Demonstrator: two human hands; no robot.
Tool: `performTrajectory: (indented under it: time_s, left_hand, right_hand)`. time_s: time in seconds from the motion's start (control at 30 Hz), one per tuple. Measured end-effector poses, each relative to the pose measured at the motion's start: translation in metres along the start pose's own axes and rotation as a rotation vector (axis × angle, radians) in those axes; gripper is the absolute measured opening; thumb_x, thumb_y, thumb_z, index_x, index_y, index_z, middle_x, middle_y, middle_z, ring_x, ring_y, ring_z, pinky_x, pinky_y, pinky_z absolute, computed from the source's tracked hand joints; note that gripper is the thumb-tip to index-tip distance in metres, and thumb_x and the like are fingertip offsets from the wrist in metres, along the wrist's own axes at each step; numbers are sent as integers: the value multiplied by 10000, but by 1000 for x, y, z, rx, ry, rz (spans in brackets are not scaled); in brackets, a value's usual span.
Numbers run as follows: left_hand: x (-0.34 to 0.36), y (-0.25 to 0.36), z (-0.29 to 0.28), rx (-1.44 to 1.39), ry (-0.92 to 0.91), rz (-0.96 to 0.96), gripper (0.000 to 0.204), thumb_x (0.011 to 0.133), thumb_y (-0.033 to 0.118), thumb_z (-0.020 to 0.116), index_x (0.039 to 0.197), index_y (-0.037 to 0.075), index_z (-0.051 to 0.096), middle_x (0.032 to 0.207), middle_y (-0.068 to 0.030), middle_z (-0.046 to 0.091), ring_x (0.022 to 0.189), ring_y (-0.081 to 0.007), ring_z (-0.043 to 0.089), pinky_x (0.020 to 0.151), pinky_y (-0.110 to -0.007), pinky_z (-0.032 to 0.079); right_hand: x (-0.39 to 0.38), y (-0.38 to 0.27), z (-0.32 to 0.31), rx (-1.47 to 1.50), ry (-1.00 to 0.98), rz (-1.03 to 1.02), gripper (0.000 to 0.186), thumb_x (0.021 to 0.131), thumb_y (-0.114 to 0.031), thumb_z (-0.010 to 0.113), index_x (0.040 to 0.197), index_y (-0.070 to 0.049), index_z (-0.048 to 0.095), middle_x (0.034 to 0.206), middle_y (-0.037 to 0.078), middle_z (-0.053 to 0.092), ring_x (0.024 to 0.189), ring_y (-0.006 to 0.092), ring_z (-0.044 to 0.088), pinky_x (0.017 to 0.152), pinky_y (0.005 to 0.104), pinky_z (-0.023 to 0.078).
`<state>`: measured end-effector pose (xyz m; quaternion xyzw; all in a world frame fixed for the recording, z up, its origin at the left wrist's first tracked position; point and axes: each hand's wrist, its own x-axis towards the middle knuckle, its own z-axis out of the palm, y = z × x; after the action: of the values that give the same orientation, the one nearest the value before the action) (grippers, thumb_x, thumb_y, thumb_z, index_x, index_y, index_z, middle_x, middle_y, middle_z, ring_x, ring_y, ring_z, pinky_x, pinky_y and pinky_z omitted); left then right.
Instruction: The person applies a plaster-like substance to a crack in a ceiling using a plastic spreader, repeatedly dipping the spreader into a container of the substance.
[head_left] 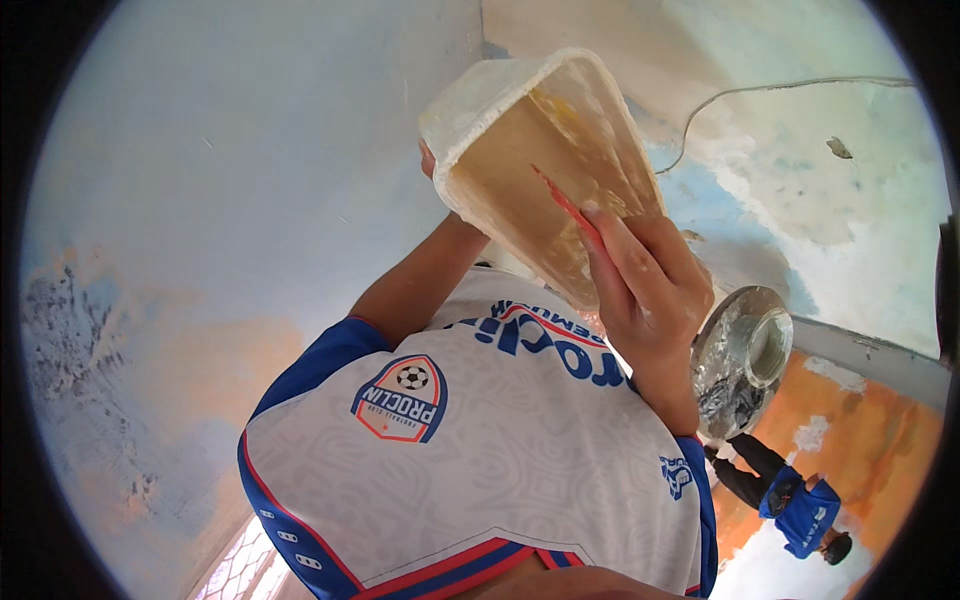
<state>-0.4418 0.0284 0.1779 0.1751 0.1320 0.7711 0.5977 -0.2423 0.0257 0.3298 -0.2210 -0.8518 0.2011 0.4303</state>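
The plastic tub (pixel 540 170) is near the top middle of the frame, tipped so its open mouth faces down and right. Its long side runs from upper left to lower right. The right hand (pixel 645 290) is at the tub's lower right, closed on a thin red tool (pixel 566 203) that pokes into the tub. The left hand (pixel 430 158) is mostly hidden behind the tub's upper left end, holding it.

Crusted matt plastic tub (pixel 545 160) (smeared inside), flaking rough wall (pixel 250 150).

Likely a room under renovation, patchy peeling walls (pixel 200 250), loose wire (pixel 760 95), plaster-smeared tub (pixel 545 160)
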Motion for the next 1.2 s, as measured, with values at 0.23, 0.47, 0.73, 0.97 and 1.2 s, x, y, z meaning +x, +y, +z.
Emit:
performTrajectory:
  time_s: [0.23, 0.47, 0.73, 0.97, 1.2]
  left_hand:
    - [0, -5, 4, 30, 89, 18, 938, 941, 840, 293, 1580, 159, 383, 1559, -86, 477, 1416, -289, 484, 1158, -473, 424]
    - [-12, -4, 6, 81, 181, 61, 949, 934, 847, 293, 1576, 154, 388, 1552, -89, 483, 1412, -288, 489, 1154, -470, 428]
    - [-28, 4, 3, 131, 254, 137, 962, 926, 855, 294, 1572, 149, 394, 1544, -92, 491, 1406, -286, 494, 1149, -467, 432]
    - [-34, 5, 2, 148, 266, 161, 973, 919, 863, 295, 1568, 145, 399, 1537, -94, 497, 1401, -285, 499, 1145, -464, 436]
    - [-2, -5, 1, 136, 208, 73, 977, 917, 865, 295, 1564, 141, 405, 1531, -96, 504, 1397, -287, 504, 1142, -465, 439]
  right_hand:
    - [11, -2, 16, -97, 35, 37, 294, 804, 17, 825, 1087, -41, 767, 797, 95, 665, 623, 214, 639, 547, 298, 481]
    - [10, -9, 41, -181, -8, 199, 207, 858, -79, 806, 1060, -67, 764, 778, 81, 666, 622, 265, 657, 543, 352, 505]
    - [7, 2, 50, -177, 82, 210, 192, 860, -72, 796, 1047, -51, 756, 760, 95, 650, 610, 290, 652, 540, 366, 505]
    - [3, 3, 47, -131, 129, 169, 212, 848, -25, 801, 1057, -30, 762, 774, 109, 658, 579, 251, 637, 529, 331, 490]
    - [-10, 21, -7, 142, 367, 432, 292, 861, 5, 789, 1148, -30, 752, 843, 83, 719, 648, 128, 607, 587, 246, 474]
